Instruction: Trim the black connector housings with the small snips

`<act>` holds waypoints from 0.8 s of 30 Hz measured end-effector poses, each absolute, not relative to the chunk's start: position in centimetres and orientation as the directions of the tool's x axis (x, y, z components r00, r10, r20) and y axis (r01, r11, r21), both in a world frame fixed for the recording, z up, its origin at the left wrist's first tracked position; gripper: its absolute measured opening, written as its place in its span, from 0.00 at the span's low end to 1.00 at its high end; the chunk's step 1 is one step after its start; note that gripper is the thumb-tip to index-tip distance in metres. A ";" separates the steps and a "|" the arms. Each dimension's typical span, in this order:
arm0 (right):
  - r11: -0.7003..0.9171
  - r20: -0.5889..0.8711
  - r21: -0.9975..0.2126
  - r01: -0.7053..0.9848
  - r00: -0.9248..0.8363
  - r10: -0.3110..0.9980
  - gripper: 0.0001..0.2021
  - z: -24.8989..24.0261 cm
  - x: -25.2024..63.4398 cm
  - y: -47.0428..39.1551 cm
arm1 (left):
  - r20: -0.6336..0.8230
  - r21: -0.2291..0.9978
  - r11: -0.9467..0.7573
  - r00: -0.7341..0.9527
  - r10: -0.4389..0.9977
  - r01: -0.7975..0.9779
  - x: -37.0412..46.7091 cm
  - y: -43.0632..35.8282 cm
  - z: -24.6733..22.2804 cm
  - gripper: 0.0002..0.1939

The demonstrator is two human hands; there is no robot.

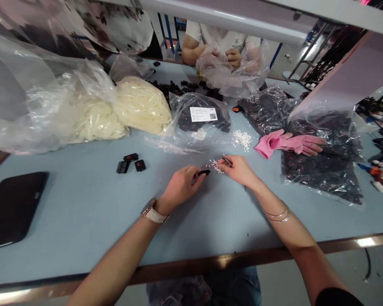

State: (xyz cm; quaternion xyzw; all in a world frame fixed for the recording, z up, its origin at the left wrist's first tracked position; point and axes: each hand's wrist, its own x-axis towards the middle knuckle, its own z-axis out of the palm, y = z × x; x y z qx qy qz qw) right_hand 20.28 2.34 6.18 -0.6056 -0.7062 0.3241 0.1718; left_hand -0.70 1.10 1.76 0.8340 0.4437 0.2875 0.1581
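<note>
My left hand point(182, 185), with a watch at its wrist, pinches a small black plastic connector point(204, 172) between thumb and fingers. Just to the right, my right hand point(241, 171) is closed on a short, dark, slim tool point(226, 161); its exact kind is too small to make out. A little scatter of tiny white pieces point(214, 165) lies on the table between my hands, beside the tool's tip. Behind it is a larger pile of the same white pieces point(243, 140). Several black connectors with red parts point(130, 157) rest on the table left of my left hand.
Clear bags of cream-coloured parts point(143, 104) stand at the back left. A labelled bag of black parts point(201, 114) lies centrally. Pink gloves point(289, 143) lie over bags of dark parts point(322, 178) on the right. A black tablet-like object point(15, 206) is far left. Opposite, another person handles a plastic bag point(232, 76).
</note>
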 end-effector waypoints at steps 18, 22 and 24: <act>0.211 -0.274 -0.317 0.925 -0.302 0.913 0.08 5.6 21.5 3.4 | 0.115 0.769 -0.321 0.373 0.920 0.554 -1.4 1.9 1.6 0.09; 0.241 -0.234 -0.335 0.911 -0.328 0.915 0.09 5.3 21.1 3.3 | 0.135 0.775 -0.338 0.382 0.914 0.534 -1.4 1.9 1.5 0.09; 0.252 -0.229 -0.349 0.903 -0.342 0.911 0.10 5.2 21.0 3.3 | 0.141 0.770 -0.347 0.387 0.911 0.536 -1.4 1.9 1.5 0.09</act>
